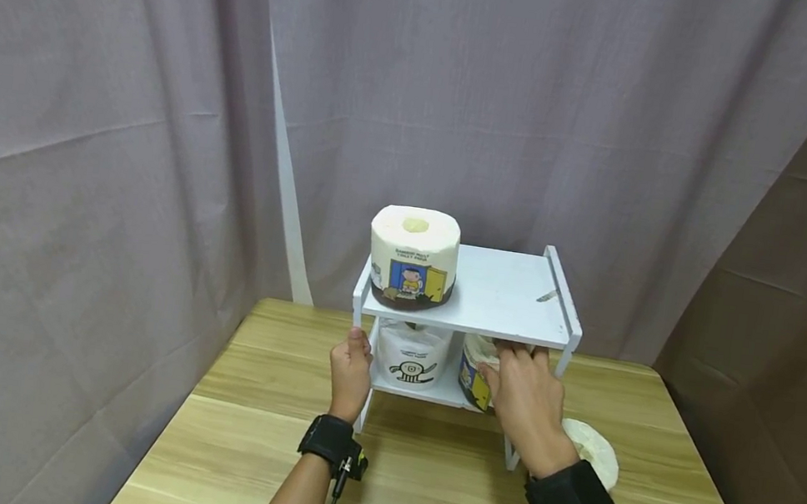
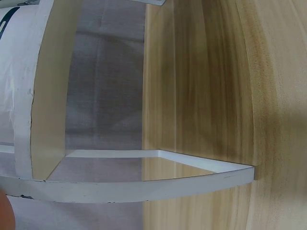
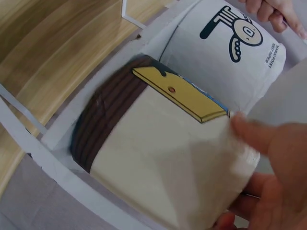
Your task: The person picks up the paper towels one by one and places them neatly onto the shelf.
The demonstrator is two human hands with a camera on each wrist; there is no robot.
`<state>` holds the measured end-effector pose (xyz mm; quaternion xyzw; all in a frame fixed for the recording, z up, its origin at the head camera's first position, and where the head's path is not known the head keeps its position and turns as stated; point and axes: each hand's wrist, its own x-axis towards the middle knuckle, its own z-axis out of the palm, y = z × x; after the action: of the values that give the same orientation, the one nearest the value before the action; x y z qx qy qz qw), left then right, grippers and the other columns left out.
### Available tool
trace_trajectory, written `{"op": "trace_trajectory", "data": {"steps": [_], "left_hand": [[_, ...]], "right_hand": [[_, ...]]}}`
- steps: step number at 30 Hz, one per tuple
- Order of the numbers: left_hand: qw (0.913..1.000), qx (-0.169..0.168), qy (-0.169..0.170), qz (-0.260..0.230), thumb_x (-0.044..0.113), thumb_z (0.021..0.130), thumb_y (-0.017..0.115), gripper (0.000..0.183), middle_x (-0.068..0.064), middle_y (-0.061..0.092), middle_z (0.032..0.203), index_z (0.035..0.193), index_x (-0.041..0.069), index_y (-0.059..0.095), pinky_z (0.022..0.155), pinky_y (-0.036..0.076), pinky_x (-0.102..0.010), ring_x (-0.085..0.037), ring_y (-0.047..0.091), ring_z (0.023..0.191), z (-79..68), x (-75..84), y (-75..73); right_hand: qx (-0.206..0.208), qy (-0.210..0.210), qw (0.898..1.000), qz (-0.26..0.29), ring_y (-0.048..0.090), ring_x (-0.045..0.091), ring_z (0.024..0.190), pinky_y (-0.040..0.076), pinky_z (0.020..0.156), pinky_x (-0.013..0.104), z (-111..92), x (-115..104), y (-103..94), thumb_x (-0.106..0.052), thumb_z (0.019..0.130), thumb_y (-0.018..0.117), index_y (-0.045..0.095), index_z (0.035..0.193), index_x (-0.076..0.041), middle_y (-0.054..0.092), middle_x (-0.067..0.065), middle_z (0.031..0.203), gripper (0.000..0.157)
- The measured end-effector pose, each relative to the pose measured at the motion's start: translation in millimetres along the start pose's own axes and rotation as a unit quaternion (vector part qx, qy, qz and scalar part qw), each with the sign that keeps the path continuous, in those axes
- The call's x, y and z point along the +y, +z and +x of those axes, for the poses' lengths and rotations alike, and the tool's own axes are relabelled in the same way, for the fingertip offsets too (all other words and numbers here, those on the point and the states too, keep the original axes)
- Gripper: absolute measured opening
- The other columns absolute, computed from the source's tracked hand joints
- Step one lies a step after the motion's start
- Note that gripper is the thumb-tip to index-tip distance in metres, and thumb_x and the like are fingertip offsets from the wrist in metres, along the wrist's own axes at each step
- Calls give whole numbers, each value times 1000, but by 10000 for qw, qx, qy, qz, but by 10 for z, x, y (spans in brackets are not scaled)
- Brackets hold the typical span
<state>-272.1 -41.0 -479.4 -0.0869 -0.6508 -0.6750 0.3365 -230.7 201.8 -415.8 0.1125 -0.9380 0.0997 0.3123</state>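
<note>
A two-tier white shelf (image 1: 504,298) stands on the table. My left hand (image 1: 351,373) grips its left upright just under the top board; in the left wrist view only a fingertip shows at the lower left. On the lower tier, my right hand (image 1: 528,395) holds a toilet roll (image 3: 158,148) with a yellow door print and brown base, its thumb and fingers about the roll's top end. To its left on that tier is a white-wrapped toilet roll (image 1: 411,362) with a cartoon figure. Another printed toilet roll (image 1: 413,262) sits upright on the top tier's left side.
A further pale roll (image 1: 591,452) lies on the wooden table (image 1: 262,420), partly hidden behind my right wrist. Grey curtains (image 1: 526,116) hang close behind the shelf and at both sides. A small mark shows on the top board's right part.
</note>
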Motion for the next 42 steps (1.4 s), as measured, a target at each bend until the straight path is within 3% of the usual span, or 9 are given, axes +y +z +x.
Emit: {"op": "trace_trajectory", "data": {"steps": [4, 15, 19, 21, 23, 29, 32, 36, 42], "left_hand": [[10000, 18, 1, -25, 22, 107, 36, 50, 10, 33, 54, 65, -4, 46, 47, 25, -21, -4, 31, 48, 1, 10, 1], [9999, 42, -96, -30, 23, 107, 36, 51, 9, 34, 54, 66, -7, 47, 47, 25, -20, -4, 31, 48, 0, 32, -5], [9999, -26, -124, -47, 23, 107, 36, 52, 9, 33, 53, 67, -8, 47, 47, 25, -20, -4, 31, 48, -2, 38, -3], [9999, -53, -145, -53, 23, 107, 36, 52, 9, 33, 53, 67, -9, 47, 47, 25, -21, -4, 31, 48, -5, 43, -3], [9999, -45, -157, -52, 22, 107, 36, 52, 10, 33, 52, 68, -11, 47, 47, 24, -21, -4, 30, 48, -6, 46, -4], [9999, 25, -112, -9, 24, 107, 36, 53, 11, 34, 53, 67, -9, 46, 47, 25, -21, -4, 31, 48, 10, 34, 6], [10000, 31, -71, 18, 23, 107, 36, 51, 11, 34, 53, 64, -3, 46, 47, 26, -21, -4, 31, 48, 22, 27, 18], [10000, 45, -79, 23, 21, 107, 36, 49, 11, 33, 52, 63, 1, 46, 47, 25, -21, -5, 31, 48, 28, 12, 24], [9999, 77, -145, 46, 22, 107, 36, 49, 12, 33, 51, 64, 1, 47, 47, 24, -22, -6, 31, 47, 18, -26, 6]], "right_hand": [[71, -60, 10000, -35, 54, 40, 84, 45, 51, 48, -2, 4, -8, -46, 78, 77, 66, 117, -2, 66, 19, 98, 59], [370, -263, 9984, -347, 53, 44, 79, 44, 62, 51, 29, -68, 84, -47, 80, 75, 64, 107, 9, 62, 26, 86, 63], [739, -201, 9950, -647, 52, 42, 64, 40, 52, 48, 91, -107, 176, -50, 77, 76, 63, 78, 3, 56, 18, 66, 55], [927, -150, 9926, -766, 49, 38, 54, 35, 47, 44, 130, -127, 201, -51, 75, 77, 52, 59, -4, 48, 11, 55, 55], [1150, -120, 9895, -872, 47, 36, 49, 31, 44, 42, 182, -148, 212, -50, 74, 78, 46, 53, -8, 43, 7, 51, 57], [1661, -108, 9804, -1058, 47, 34, 47, 29, 42, 39, 301, -221, 188, -50, 71, 80, 61, 73, -2, 43, 8, 54, 52], [1778, -118, 9779, -1097, 44, 32, 44, 26, 40, 38, 318, -243, 181, -48, 68, 83, 60, 71, -2, 34, 4, 53, 52], [1743, -64, 9782, -1123, 45, 34, 47, 27, 42, 38, 317, -241, 218, -43, 65, 86, 61, 72, 0, 39, 7, 55, 50], [1133, 127, 9873, -1106, 50, 36, 52, 33, 47, 43, 278, -211, 294, -43, 72, 81, 62, 67, 1, 50, 13, 55, 48]]}}
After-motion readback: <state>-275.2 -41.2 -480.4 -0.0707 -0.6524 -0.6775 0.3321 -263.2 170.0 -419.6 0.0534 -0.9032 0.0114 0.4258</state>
